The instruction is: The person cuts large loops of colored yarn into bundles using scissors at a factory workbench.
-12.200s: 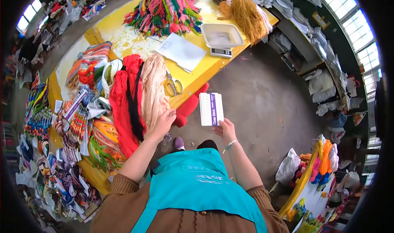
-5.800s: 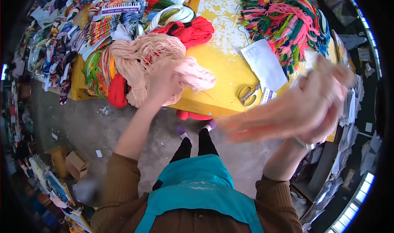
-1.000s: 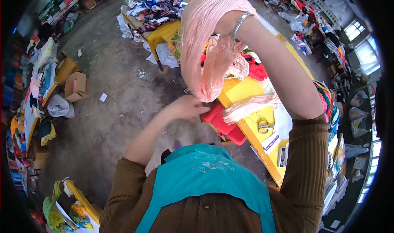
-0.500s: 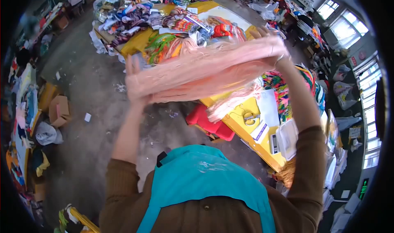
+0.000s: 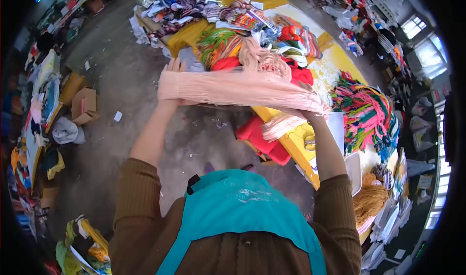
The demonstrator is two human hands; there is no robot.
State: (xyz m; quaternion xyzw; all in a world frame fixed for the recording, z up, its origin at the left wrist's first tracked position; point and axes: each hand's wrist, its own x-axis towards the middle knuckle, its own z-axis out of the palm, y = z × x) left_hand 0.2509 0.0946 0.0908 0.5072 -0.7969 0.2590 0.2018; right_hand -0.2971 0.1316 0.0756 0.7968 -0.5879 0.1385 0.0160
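Observation:
A skein of pale pink yarn (image 5: 242,88) is stretched crosswise between my two hands, above the near edge of the table. My left hand (image 5: 175,67) is inside its left end, with the fingertips showing above the strands. At the other end, the yarn goes round my right hand (image 5: 310,114), which is partly covered by it. Below the right end, another pale pink skein (image 5: 280,125) lies on the yellow table (image 5: 294,146). Beside my right forearm are scissors with yellow handles (image 5: 309,141), partly hidden.
Colourful skeins (image 5: 262,56) are heaped across the table's far part. A multicoloured yarn bundle (image 5: 364,112), a white plastic tray (image 5: 355,173) and brown yarn (image 5: 371,200) are on the right. A red stool (image 5: 262,137) stands by the table, a cardboard box (image 5: 83,107) on the left floor.
The pink skein has come lower and nearer, and now hangs flatter and straighter between my hands. My right hand has moved down and left. The view has shifted slightly.

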